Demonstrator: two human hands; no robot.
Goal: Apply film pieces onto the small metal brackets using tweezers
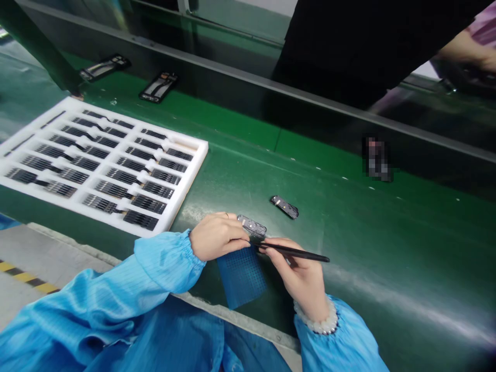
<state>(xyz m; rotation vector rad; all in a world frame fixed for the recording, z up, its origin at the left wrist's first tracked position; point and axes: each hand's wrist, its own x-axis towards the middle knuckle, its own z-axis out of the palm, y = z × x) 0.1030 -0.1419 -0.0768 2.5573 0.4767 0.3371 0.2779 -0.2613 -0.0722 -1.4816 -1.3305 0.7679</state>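
My left hand (220,236) is closed, thumb and fingertips pinched at the top edge of a blue sheet (243,279) covered in rows of tiny marks. Its fingers also lie against a small black phone part (252,226) and cover that part's left end. Black tweezers (298,252) are gripped in my right hand (298,271), their tip reaching the spot beside my left fingertips. Whatever lies at the tip is too small to make out. Another black phone part (284,206) rests on the green bench a little beyond both hands.
On the left, a white foam tray (201,150) holds many black flex-like strips in slots. Two open phone frames (158,87) lie along the far side. A dark ledge (232,67) runs across the back. At the upper right, a co-worker's arm (461,49) shows.
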